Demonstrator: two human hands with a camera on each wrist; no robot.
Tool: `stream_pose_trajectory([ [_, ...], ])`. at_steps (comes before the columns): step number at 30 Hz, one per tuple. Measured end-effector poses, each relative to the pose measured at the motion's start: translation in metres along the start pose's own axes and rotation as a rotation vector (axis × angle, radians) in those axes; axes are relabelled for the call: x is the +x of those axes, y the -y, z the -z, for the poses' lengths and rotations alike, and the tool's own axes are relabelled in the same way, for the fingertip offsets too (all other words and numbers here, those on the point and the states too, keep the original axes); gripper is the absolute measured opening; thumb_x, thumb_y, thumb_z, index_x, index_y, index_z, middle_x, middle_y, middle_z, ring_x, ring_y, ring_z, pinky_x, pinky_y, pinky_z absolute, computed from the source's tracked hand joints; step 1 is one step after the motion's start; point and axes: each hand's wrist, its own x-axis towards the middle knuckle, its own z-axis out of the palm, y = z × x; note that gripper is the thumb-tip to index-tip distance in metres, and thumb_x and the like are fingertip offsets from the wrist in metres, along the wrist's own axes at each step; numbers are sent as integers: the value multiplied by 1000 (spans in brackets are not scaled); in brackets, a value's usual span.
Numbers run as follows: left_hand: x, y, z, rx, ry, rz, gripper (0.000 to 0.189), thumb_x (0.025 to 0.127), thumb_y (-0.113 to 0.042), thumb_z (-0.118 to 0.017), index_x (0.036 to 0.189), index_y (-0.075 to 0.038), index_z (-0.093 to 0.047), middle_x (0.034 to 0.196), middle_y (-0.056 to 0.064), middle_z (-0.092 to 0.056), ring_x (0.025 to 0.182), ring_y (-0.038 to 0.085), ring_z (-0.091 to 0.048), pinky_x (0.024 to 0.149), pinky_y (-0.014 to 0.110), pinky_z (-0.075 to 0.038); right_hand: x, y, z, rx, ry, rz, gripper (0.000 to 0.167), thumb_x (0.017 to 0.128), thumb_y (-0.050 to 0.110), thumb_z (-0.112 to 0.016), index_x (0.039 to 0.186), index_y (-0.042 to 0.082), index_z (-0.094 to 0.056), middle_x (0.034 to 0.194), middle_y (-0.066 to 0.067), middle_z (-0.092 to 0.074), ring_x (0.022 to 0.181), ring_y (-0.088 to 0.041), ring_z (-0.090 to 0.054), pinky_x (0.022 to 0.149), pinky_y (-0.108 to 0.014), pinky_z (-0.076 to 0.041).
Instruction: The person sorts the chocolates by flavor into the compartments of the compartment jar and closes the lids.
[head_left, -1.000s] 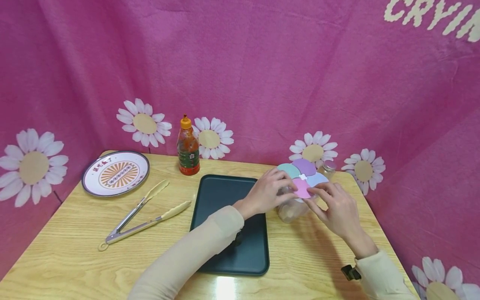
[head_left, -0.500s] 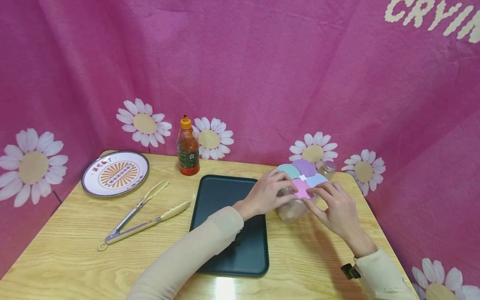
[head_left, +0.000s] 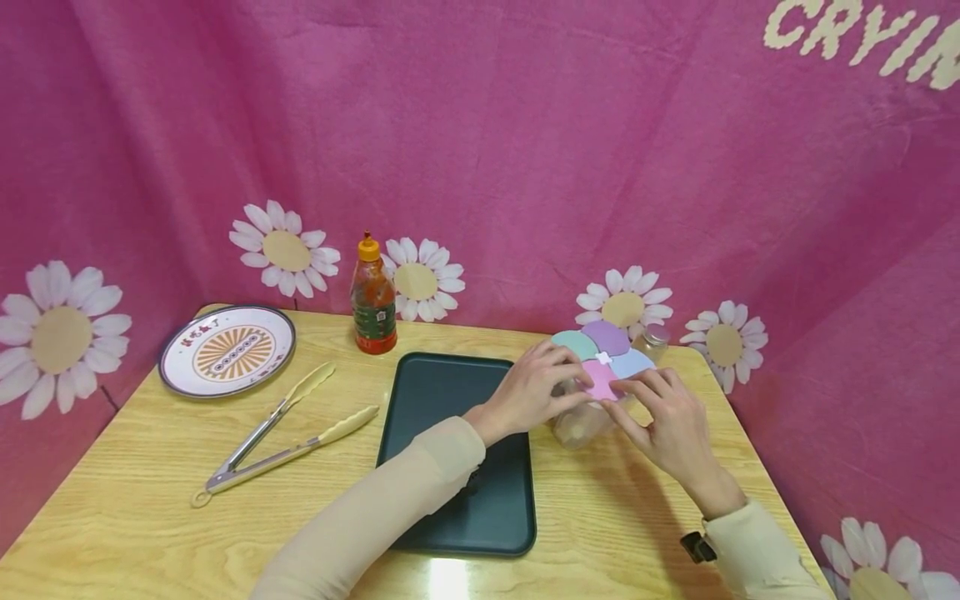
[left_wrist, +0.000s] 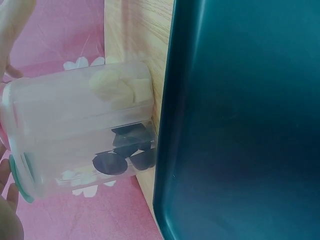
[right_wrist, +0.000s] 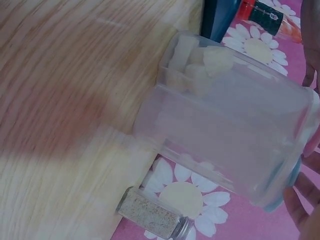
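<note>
A clear, divided storage container stands upright on the table, right of the dark tray. Its round lid has purple, mint, blue and pink petal-shaped flaps. My left hand grips the lid from the left, fingers bent at the pink flap. From the right, my right hand holds the same flap's edge between thumb and fingers. Pale chunks and dark, round-edged pieces lie in separate compartments, seen in the left wrist view. Pale chunks also show in the right wrist view.
The dark tray lies under my left forearm. Tongs lie spread to its left, near a patterned plate. A red sauce bottle stands behind. Behind the container is a small glass shaker jar. A pink cloth hangs around the table.
Both hands stay at the lid with almost no movement. The head view has shifted very slightly.
</note>
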Motion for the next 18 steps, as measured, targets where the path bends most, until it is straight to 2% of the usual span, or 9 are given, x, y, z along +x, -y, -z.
stream_pose_trajectory([
  [6,1,1,0,-4,9,-9,15,96,-29,-79,108,-20,-80,115,-2,-71,109,16,-58,95,31,-51,-1,1,-4,-6,-50,9,57,102,60,-58,90,8,-79,86,-6,-72,82,-28,-60,60,-42,-48],
  [13,0,1,5,-4,37,-2,18,96,-30,-79,112,-22,-80,117,-3,-71,112,15,-58,97,31,-51,-5,3,-5,9,-73,-53,60,102,62,-58,96,7,-82,89,-8,-74,85,-29,-62,63,-42,-47],
  [18,-10,3,14,-29,23,46,31,94,-32,-81,124,-21,-77,121,-3,-71,117,15,-60,102,33,-53,-5,7,-5,14,-108,-69,56,102,59,-60,100,8,-82,93,-12,-75,85,-32,-63,66,-44,-48],
])
